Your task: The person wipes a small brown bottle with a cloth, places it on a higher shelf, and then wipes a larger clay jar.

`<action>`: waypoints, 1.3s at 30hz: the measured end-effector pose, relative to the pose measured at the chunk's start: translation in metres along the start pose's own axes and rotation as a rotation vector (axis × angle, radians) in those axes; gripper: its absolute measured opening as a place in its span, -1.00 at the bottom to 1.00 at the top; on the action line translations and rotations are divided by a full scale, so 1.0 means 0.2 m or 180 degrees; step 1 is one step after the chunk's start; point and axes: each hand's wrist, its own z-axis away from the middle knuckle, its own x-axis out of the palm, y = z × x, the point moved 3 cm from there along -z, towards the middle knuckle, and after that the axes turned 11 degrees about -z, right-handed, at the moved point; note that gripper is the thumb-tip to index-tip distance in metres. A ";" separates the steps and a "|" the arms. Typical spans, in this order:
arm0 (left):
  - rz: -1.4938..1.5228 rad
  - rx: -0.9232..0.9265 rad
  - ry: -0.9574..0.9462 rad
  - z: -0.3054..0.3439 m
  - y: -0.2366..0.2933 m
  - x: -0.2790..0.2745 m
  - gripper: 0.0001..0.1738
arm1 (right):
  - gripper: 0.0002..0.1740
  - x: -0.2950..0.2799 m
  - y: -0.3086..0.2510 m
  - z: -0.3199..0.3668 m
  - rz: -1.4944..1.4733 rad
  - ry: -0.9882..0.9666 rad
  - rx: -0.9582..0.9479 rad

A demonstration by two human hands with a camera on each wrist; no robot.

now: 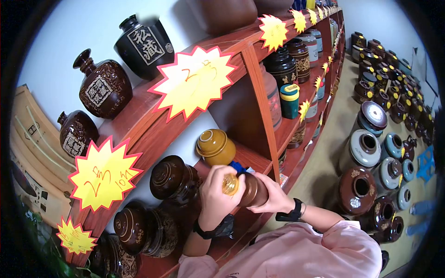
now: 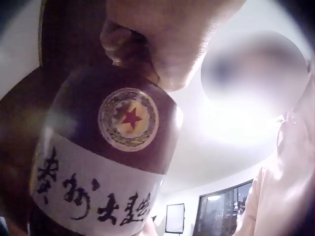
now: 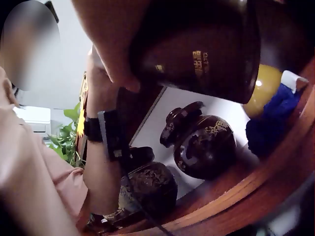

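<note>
A brown bottle [image 1: 254, 189] with a gold cap [image 1: 230, 184] is held between both hands over the lower shelf. My left hand [image 1: 217, 193] curls round the neck end, beside the cap. Around the wider end, my right hand [image 1: 272, 195] grips the side. In the left wrist view the bottle [image 2: 83, 182] shows a white label with dark writing and a red star emblem [image 2: 130, 119], with the left hand [image 2: 167, 39] at its neck. The right wrist view shows the bottle's dark side [image 3: 197, 59] against the right hand [image 3: 113, 34].
Dark jars [image 1: 172, 178] and a mustard-yellow jar [image 1: 216, 146] stand on the lower shelf, near a blue cloth [image 3: 275, 115]. Dark bottles [image 1: 105, 88] line the upper board [image 1: 134, 116], which carries star-shaped price tags [image 1: 194, 81]. Several jars [image 1: 357, 190] stand on the floor at right.
</note>
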 end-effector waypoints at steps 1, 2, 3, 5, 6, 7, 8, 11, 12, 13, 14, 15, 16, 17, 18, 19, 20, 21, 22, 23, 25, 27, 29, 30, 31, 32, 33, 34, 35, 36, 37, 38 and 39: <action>0.0083 -0.0032 -0.0058 -0.02 0.01 0.01 -0.65 | 0.09 -0.01 0.01 0.02 -0.0228 0.0088 0.0124; -0.0035 0.0113 -0.0124 -0.03 0.01 0.01 -0.40 | 0.09 -0.02 0.01 0.03 -0.0454 0.0173 0.0236; 0.0508 -0.0265 -0.0251 -0.02 -0.01 0.03 -0.33 | 0.09 -0.03 0.02 0.04 -0.0681 0.0252 0.0344; 0.1583 -0.1035 -0.0517 0.06 -0.07 0.09 -0.17 | 0.14 -0.05 0.05 0.05 -0.1153 0.0286 0.0511; 0.1639 -0.0866 -0.0612 0.08 -0.11 0.13 -0.04 | 0.15 -0.07 0.02 0.04 -0.1302 0.0316 0.0515; 0.1677 -0.0721 -0.0695 0.12 -0.15 0.17 0.06 | 0.16 -0.09 0.01 0.04 -0.1451 0.0344 0.0521; 0.1893 -0.0697 -0.0848 0.17 -0.19 0.23 0.11 | 0.17 -0.10 0.03 0.05 -0.1602 0.0303 0.0611; 0.2536 -0.0978 -0.1316 0.26 -0.18 0.31 0.20 | 0.17 -0.11 0.00 0.03 -0.1880 0.0045 0.0618; 0.2651 -0.0968 -0.1395 0.29 -0.16 0.32 0.17 | 0.18 -0.11 -0.04 0.01 -0.1883 -0.0128 0.0647; 0.2792 -0.0973 -0.1311 0.29 -0.14 0.32 0.14 | 0.19 -0.10 -0.05 -0.01 -0.1903 -0.0376 0.0547; 0.2932 -0.0975 -0.1228 0.29 -0.12 0.32 0.10 | 0.19 -0.10 -0.06 -0.02 -0.1702 -0.0589 0.0451; 0.3072 -0.0974 -0.1146 0.29 -0.10 0.31 0.07 | 0.19 -0.10 -0.07 -0.04 -0.1502 -0.0796 0.0346; 0.3014 -0.0890 -0.1005 0.30 -0.11 0.31 0.06 | 0.18 -0.10 -0.08 -0.06 -0.1370 -0.0891 0.0392; 0.2972 -0.0882 -0.0907 0.31 -0.12 0.32 0.04 | 0.17 -0.10 -0.09 -0.07 -0.1236 -0.0990 0.0443; 0.2920 -0.0905 -0.0808 0.31 -0.13 0.32 0.01 | 0.16 -0.10 -0.11 -0.08 -0.1107 -0.1091 0.0503; 0.2872 -0.0944 -0.0736 0.32 -0.14 0.31 -0.01 | 0.14 -0.10 -0.12 -0.10 -0.1080 -0.1180 0.0595; 0.2800 -0.0980 -0.0665 0.33 -0.16 0.30 -0.03 | 0.13 -0.09 -0.13 -0.12 -0.1053 -0.1265 0.0683; 0.2773 -0.1065 -0.0644 0.34 -0.16 0.30 -0.03 | 0.11 -0.09 -0.13 -0.14 -0.1027 -0.1344 0.0767; 0.2746 -0.1149 -0.0623 0.35 -0.16 0.29 -0.03 | 0.07 -0.09 -0.11 -0.14 -0.0914 -0.1384 0.0761; 0.2721 -0.1234 -0.0602 0.35 -0.16 0.29 -0.02 | 0.05 -0.11 -0.14 -0.16 -0.0557 -0.1456 0.0495; 0.2569 -0.1199 -0.0460 0.36 -0.17 0.28 -0.01 | 0.04 -0.16 -0.23 -0.23 0.0159 -0.1582 -0.0059; 0.2405 -0.1104 -0.0312 0.36 -0.17 0.26 0.01 | -0.04 -0.23 -0.27 -0.26 0.0234 -0.1341 -0.0037; 0.2196 -0.0996 -0.0134 0.32 -0.13 0.21 0.02 | -0.07 -0.27 -0.42 -0.31 0.0252 -0.0975 -0.0051; 0.2131 -0.0973 -0.0153 0.32 -0.11 0.22 0.02 | -0.17 -0.26 -0.48 -0.34 0.0407 -0.0714 -0.0334; 0.2067 -0.0949 -0.0171 0.32 -0.10 0.22 0.02 | -0.21 -0.24 -0.51 -0.34 0.0546 -0.0704 -0.0245; 0.2003 -0.0925 -0.0188 0.32 -0.09 0.22 0.02 | -0.25 -0.22 -0.54 -0.34 0.0689 -0.0686 -0.0159; 0.1878 -0.0897 -0.0193 0.33 -0.07 0.24 0.02 | -0.28 -0.20 -0.55 -0.34 0.0836 -0.0665 -0.0078; 0.1887 -0.0881 -0.0282 0.33 -0.06 0.24 0.03 | -0.35 -0.18 -0.57 -0.35 0.1011 -0.0428 -0.0405; 0.1909 -0.0914 -0.0305 0.34 -0.05 0.24 0.03 | -0.35 -0.18 -0.56 -0.35 0.1111 -0.0446 -0.0279; 0.1928 -0.0941 -0.0319 0.34 -0.03 0.24 0.02 | -0.35 -0.19 -0.57 -0.34 0.1213 -0.0467 -0.0162; 0.1945 -0.0969 -0.0328 0.33 -0.02 0.25 0.02 | -0.35 -0.20 -0.58 -0.35 0.1317 -0.0490 -0.0048; 0.1692 -0.0773 -0.0319 0.33 0.01 0.23 0.01 | -0.42 -0.20 -0.60 -0.35 0.1178 -0.0376 -0.0082; 0.1693 -0.0656 -0.0247 0.31 0.02 0.23 0.00 | -0.43 -0.21 -0.62 -0.36 0.1109 -0.0349 0.0005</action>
